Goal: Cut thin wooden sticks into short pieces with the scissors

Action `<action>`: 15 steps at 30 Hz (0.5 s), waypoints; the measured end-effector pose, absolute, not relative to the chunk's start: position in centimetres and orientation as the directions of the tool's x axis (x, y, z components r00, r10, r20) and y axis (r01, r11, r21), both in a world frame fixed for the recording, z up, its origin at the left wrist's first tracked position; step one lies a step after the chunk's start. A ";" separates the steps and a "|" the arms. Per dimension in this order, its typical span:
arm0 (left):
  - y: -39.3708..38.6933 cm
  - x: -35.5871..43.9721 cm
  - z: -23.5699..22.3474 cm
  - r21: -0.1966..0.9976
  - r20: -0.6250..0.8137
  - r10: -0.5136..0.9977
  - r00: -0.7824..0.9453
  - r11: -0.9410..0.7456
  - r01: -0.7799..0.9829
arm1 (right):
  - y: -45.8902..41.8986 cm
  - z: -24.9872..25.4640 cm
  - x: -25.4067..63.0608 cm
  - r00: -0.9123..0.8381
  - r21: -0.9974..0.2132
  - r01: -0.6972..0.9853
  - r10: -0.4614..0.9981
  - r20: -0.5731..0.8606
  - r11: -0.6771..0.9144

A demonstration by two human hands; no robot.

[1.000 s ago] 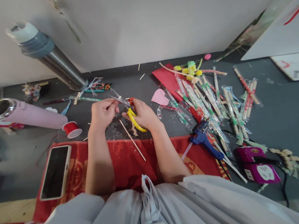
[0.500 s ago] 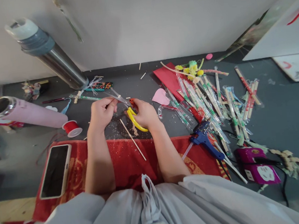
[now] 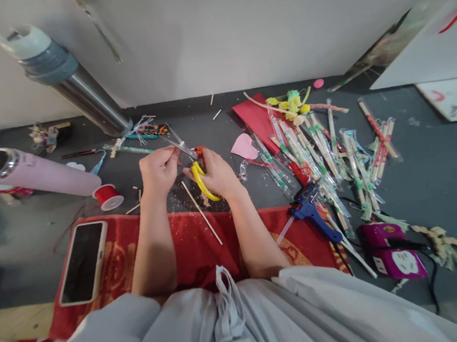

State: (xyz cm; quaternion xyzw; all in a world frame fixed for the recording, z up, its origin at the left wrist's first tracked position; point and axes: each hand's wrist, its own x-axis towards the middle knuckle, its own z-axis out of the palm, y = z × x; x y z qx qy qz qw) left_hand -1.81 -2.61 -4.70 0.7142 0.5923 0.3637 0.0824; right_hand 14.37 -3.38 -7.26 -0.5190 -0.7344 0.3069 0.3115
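My right hand (image 3: 217, 173) is closed round the yellow handles of a pair of scissors (image 3: 201, 182), whose metal blades point up and left. My left hand (image 3: 157, 170) is curled in a pinch right at the blades, holding a small thin piece too small to name. Both hands hover over the dark grey table, just beyond a red cloth (image 3: 196, 248). A thin wooden stick (image 3: 202, 213) lies slantwise below the hands, across the cloth's far edge, with sawdust-like scraps around it.
A phone (image 3: 83, 262) lies on the cloth at left. A red thread spool (image 3: 108, 196), a pink tumbler (image 3: 37, 175) and a steel flask (image 3: 66, 82) are at left. Several wrapped chopsticks (image 3: 317, 156), a pink paper heart (image 3: 244, 147), a blue glue gun (image 3: 313, 216) and a purple box (image 3: 392, 251) lie at right.
Both hands have stayed together at the scissors, shifting only slightly; the blades have closed a little on the piece in my left fingers.
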 end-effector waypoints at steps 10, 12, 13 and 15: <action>-2.8 -2.0 -4.0 0.593 0.409 0.911 0.056 -0.312 0.743 | -3.2 -6.8 14.6 -0.287 -0.758 0.606 0.955 0.074 0.241; -2.7 -1.9 -4.1 0.584 0.403 0.914 0.049 -0.298 0.755 | -3.2 -6.4 14.5 -0.266 -0.765 0.615 0.964 0.029 0.193; -2.6 -1.9 -4.2 0.582 0.403 0.915 0.037 -0.287 0.761 | -3.3 -6.2 14.5 -0.254 -0.773 0.611 0.967 0.014 0.172; -2.3 -1.6 -4.7 0.605 0.422 0.906 -0.017 -0.268 0.750 | -3.4 -5.9 14.3 -0.215 -0.797 0.591 0.977 -0.008 0.124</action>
